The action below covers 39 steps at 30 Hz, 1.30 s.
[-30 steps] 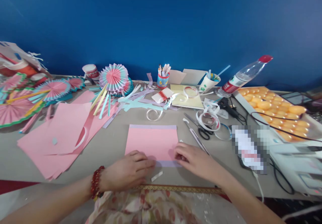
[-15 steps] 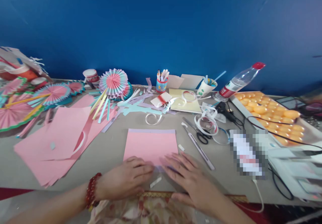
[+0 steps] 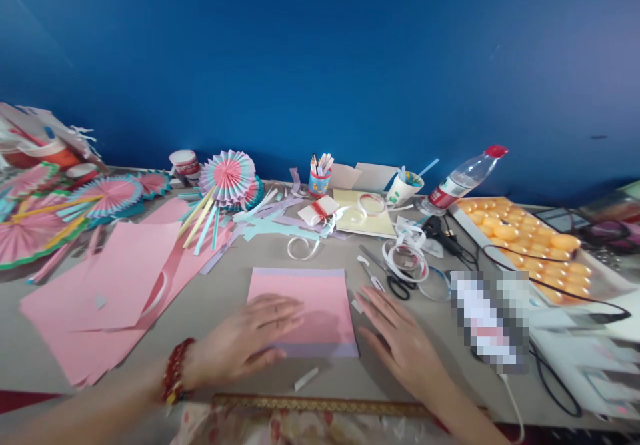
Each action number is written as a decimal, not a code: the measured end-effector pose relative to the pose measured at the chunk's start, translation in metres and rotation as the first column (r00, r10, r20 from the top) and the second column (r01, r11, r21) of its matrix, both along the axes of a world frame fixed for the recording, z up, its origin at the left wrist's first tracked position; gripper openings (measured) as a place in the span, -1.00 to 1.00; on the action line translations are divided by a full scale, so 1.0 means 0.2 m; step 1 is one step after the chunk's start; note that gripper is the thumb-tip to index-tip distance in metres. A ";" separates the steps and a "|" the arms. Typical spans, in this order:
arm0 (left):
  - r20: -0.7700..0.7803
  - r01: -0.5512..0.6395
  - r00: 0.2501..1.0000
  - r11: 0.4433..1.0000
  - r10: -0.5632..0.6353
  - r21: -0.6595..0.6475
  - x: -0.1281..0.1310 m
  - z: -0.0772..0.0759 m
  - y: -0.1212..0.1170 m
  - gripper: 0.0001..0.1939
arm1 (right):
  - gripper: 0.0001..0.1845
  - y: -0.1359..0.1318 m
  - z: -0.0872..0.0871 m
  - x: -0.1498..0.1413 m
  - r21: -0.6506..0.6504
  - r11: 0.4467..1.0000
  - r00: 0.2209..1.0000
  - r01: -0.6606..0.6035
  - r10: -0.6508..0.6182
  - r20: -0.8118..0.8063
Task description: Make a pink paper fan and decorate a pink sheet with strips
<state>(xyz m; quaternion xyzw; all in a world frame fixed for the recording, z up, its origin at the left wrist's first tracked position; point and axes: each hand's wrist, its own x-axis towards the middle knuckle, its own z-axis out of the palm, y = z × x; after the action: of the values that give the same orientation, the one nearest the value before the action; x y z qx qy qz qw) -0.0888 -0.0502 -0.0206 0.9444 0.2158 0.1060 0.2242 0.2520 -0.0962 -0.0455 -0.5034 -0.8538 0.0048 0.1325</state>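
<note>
Grey tabletop (image 3: 213, 298), scissors (image 3: 391, 277) near purple-edged sheet (image 3: 310, 286), cutter (image 3: 375, 281) partly behind right hand (image 3: 403, 338).

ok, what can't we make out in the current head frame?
Head view:
Pink paper rectangle with lilac bands: part of its left side, hidden by the left hand.
Left fingers: blurred; contact with paper unclear.
Slim white cutter: near end, behind the right hand.
Green-edged pink pleated fan: far left, cut by frame edge.
Flat rectangular object: surface, masked by pixelation.

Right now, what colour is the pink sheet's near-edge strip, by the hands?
Light purple; the strip shows best in the head view.
</note>
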 end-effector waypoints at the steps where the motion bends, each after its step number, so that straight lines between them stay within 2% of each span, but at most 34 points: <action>1: -0.031 -0.050 0.998 0.997 0.053 0.067 0.01 -0.01 0.03 -0.42 | -0.40 0.05 0.00 -0.03 -0.009 1.000 1.000 -0.003 0.003 0.005; 5: -0.137 -0.189 0.963 0.945 0.231 0.267 0.01 -0.13 0.12 -0.11 | -0.15 0.19 -0.06 -0.12 -0.069 0.994 0.994 -0.089 0.093 0.063; 9: -0.168 -0.200 0.949 0.922 0.266 0.331 -0.03 -0.21 0.14 -0.05 | -0.14 0.22 -0.10 -0.14 -0.119 0.987 0.990 -0.106 0.116 0.082; 12: -0.160 -0.211 0.949 0.924 0.272 0.320 -0.05 -0.20 0.13 -0.08 | -0.29 0.22 -0.07 -0.08 -0.085 0.994 0.997 -0.068 0.072 0.039; 14: -0.141 -0.228 0.949 0.925 0.280 0.304 -0.04 -0.17 0.13 -0.16 | -0.45 0.22 -0.03 0.01 0.000 0.998 0.998 0.065 -0.065 -0.027; 16: -0.125 -0.217 0.958 0.936 0.259 0.277 -0.03 -0.13 0.12 -0.22 | -0.59 0.21 -0.01 0.10 0.083 0.970 0.971 0.230 -0.222 -0.091; 18: -0.125 -0.135 0.978 0.967 0.165 0.216 0.01 -0.10 0.10 -0.20 | -0.67 0.20 0.00 0.18 0.116 0.943 0.950 0.312 -0.306 -0.067; 20: -0.129 -0.023 0.991 0.991 0.040 0.133 0.05 -0.06 0.07 -0.15 | -0.67 0.19 0.00 0.23 0.140 0.932 0.940 0.333 -0.339 0.022; 22: -0.136 0.030 0.990 0.997 -0.020 0.076 0.09 -0.03 0.03 -0.22 | -0.69 0.17 -0.01 0.25 0.168 0.924 0.924 0.344 -0.365 0.117; 24: -0.163 0.023 0.987 0.997 -0.012 0.068 0.12 -0.01 0.00 -0.37 | -0.70 0.16 -0.01 0.26 0.182 0.915 0.899 0.361 -0.393 0.193; 29: -0.214 0.010 0.976 0.976 0.037 0.216 0.14 -0.01 -0.03 -0.64 | -0.74 0.16 0.02 0.25 0.138 0.896 0.835 0.423 -0.444 0.323; 34: -0.219 0.091 0.976 0.910 0.000 0.405 0.14 -0.06 -0.06 -0.82 | -0.81 0.19 0.06 0.25 0.049 0.883 0.815 0.467 -0.451 0.364; 37: -0.232 0.125 0.972 0.891 -0.023 0.437 0.13 -0.09 -0.07 -0.84 | -0.79 0.20 0.06 0.25 0.027 0.872 0.812 0.488 -0.465 0.353; 39: -0.241 0.135 0.970 0.900 -0.035 0.414 0.12 -0.08 -0.07 -0.85 | -0.79 0.22 0.06 0.25 -0.050 0.862 0.839 0.504 -0.474 0.268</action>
<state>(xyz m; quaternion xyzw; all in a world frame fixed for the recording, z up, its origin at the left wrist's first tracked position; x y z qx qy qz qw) -0.0640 -0.0649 -0.0368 0.9849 0.1699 0.0320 -0.0099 0.3026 -0.0531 -0.0339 -0.7084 -0.7046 -0.0410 -0.0078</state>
